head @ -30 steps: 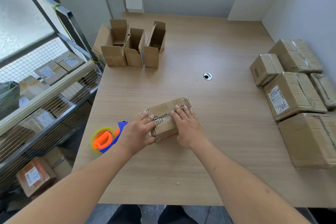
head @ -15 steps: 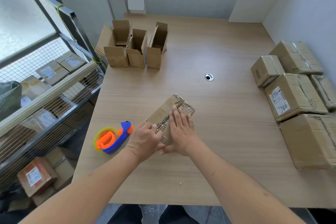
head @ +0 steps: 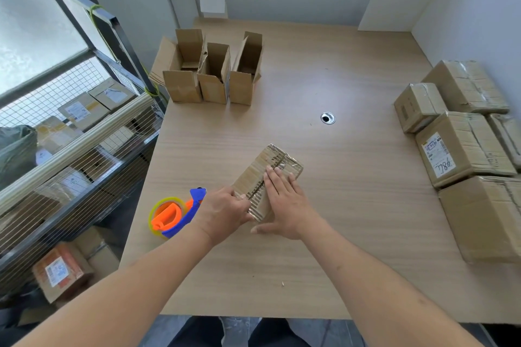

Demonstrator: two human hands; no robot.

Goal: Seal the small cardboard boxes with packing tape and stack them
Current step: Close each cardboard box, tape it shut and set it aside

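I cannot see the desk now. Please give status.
Left hand grips the small box at its near end. Right hand flat on top. Tape gun lies beside it, nothing in the way.

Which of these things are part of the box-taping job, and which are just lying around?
Part of the job:
small taped cardboard box under both hands
orange-and-blue tape dispenser
three open cardboard boxes
sealed boxes at right

Lying about:
parcels on the wire shelf
round metal table grommet

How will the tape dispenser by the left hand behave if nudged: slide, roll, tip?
The tape dispenser lies flat on its side on the table, so it would probably slide, not roll. Plastic body suggests light. Its round roll could spin it off-line.
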